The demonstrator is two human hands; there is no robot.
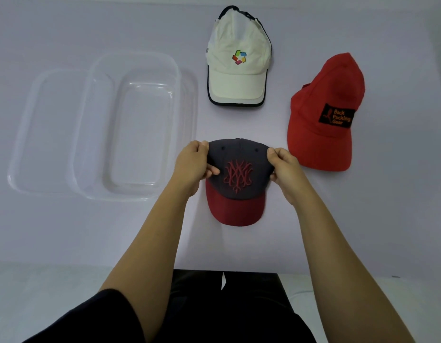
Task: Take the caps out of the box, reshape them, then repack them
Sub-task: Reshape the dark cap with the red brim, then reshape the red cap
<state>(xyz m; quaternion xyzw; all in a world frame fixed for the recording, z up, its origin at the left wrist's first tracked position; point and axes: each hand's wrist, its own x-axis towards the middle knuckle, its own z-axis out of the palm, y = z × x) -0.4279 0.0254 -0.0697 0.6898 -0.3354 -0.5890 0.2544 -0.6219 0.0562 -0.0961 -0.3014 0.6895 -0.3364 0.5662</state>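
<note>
1. Navy cap [239, 167] with a dark red brim and red embroidered emblem sits nearest, brim toward the viewer, crown pinched at both sides.
2. White cap [239, 58] with dark trim and a multicoloured logo lies farthest.
3. Red cap [323, 112] with a black patch lies rightmost.
4. Clear plastic box [130, 125] stands empty at left, resting on its lid [41, 134].

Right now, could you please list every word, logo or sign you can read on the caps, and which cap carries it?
"Back Packing Gear", on the black patch of the red cap.
White cap: a multicoloured logo, no words.
Dark cap with red brim, gripped by both hands: a red embroidered emblem, not readable as letters.
</note>
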